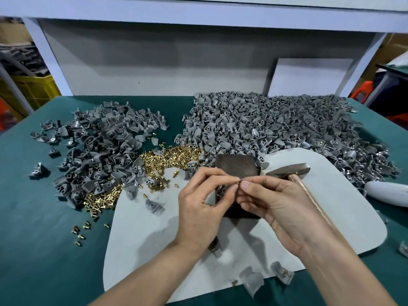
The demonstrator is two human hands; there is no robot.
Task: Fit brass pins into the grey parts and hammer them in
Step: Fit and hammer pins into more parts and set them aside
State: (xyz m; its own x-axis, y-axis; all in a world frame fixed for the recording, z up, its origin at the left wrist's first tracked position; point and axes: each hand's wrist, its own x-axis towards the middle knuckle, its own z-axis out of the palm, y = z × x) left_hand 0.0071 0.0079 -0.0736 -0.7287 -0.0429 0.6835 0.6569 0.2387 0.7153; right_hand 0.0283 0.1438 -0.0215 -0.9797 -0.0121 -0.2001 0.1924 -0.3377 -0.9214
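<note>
Left hand: your left hand is over the middle of the pale mat. Its fingers are curled, and thumb and forefinger pinch a grey part.
Right hand: your right hand meets the left one fingertip to fingertip. Its thumb and forefinger pinch a brass pin against the grey part. Much of the part is hidden by your fingers.
Block: a dark metal block sits on the mat directly beneath both hands.
Hammer: the hammer lies on the mat just right of the block. Its head is beside the block's far right corner, and its handle runs back under your right forearm.
Pin heap: loose brass pins are heaped at the mat's far left edge, with a few strays on the green desk to the left.
Left pile: grey parts are spread over the desk's far left.
Right pile: a larger, denser pile reaches from the middle of the far edge to the far right corner.
Near edge: several single parts lie at the mat's near edge.
Right edge: a white rounded object lies at the desk's right edge.
</note>
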